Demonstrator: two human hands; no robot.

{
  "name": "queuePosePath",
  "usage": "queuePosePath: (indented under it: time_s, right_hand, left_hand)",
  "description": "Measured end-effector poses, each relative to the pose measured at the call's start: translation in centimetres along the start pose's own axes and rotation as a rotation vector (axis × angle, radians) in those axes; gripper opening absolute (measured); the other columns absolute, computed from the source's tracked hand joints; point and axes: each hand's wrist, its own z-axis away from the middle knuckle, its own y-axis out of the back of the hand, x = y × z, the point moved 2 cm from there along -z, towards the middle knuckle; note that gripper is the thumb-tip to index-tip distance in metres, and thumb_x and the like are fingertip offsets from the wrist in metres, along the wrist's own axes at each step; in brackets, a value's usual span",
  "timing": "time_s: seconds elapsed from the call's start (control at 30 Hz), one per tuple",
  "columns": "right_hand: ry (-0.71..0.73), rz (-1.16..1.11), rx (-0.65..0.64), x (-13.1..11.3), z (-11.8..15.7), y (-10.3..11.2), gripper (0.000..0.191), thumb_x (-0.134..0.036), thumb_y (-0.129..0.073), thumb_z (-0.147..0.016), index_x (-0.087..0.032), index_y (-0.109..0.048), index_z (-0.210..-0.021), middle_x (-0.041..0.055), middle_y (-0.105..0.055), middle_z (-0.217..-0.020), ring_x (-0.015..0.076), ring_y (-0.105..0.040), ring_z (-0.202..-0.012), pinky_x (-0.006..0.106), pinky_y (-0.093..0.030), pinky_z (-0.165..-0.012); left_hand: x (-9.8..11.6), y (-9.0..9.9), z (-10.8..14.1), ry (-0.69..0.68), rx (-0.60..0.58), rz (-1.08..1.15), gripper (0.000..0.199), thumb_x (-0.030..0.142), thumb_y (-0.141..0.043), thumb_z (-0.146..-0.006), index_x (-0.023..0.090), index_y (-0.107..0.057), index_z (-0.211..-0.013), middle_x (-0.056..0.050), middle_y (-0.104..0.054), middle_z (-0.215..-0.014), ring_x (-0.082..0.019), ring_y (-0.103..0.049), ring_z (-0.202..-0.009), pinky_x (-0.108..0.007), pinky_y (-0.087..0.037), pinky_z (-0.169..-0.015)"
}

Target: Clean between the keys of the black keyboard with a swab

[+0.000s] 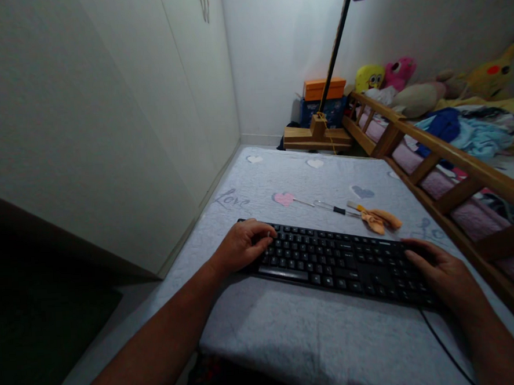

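A black keyboard (331, 260) lies slightly slanted on a table with a pale grey-blue cloth (269, 319). Over its left end rests my left hand (245, 245), thumb and fingers bent together around that end. My right hand (440, 271) grips the right end, with the thumb on top and the fingers along the far edge. Beyond the keyboard lie a thin metal rod (303, 202), a tool with a black grip (339, 210), and an orange cloth-like item (378, 219) beside a small brush-like piece.
The keyboard's cable (443, 344) runs toward the front right. A white cabinet (147, 106) stands at left. Along the right is a wooden bed rail (446, 146) with clothes and plush toys behind it. Boxes (324, 89) and a wooden stand (318, 132) with a black pole are at the back.
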Motion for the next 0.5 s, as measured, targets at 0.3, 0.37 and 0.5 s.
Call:
queuePosePath:
  time_s: [0.3,0.37,0.5]
  right_hand:
    - [0.010,0.009,-0.009,0.27,-0.05,-0.03,0.050,-0.061,-0.057,-0.072,-0.027,-0.071,-0.107,0.0057,-0.073,-0.109,0.0336,-0.066,-0.103,0.047,-0.050,-0.093]
    - [0.004,0.008,-0.012,0.34,-0.04,-0.08,0.051,-0.061,-0.057,-0.072,-0.027,-0.071,-0.107,0.0055,-0.072,-0.109,0.0336,-0.066,-0.104,0.047,-0.050,-0.094]
    - [-0.005,0.003,-0.004,0.19,0.00,-0.11,0.050,-0.061,-0.057,-0.072,-0.027,-0.071,-0.105,0.0049,-0.072,-0.108,0.0328,-0.067,-0.102,0.047,-0.050,-0.093]
  left_hand:
    - [0.21,0.10,-0.07,-0.030,-0.002,0.014,0.015,0.014,-0.059,-0.082,0.018,-0.071,-0.090,-0.002,-0.069,-0.081,-0.013,-0.062,-0.075,-0.025,-0.047,-0.073]
    - [0.19,0.06,-0.07,-0.024,0.000,0.031,0.013,0.014,-0.060,-0.082,0.017,-0.071,-0.090,-0.002,-0.069,-0.081,-0.013,-0.062,-0.074,-0.025,-0.047,-0.072]
    - [0.10,-0.13,-0.04,-0.001,-0.003,0.062,0.011,0.018,-0.062,-0.083,0.017,-0.071,-0.089,-0.002,-0.070,-0.082,-0.013,-0.063,-0.075,-0.025,-0.048,-0.072]
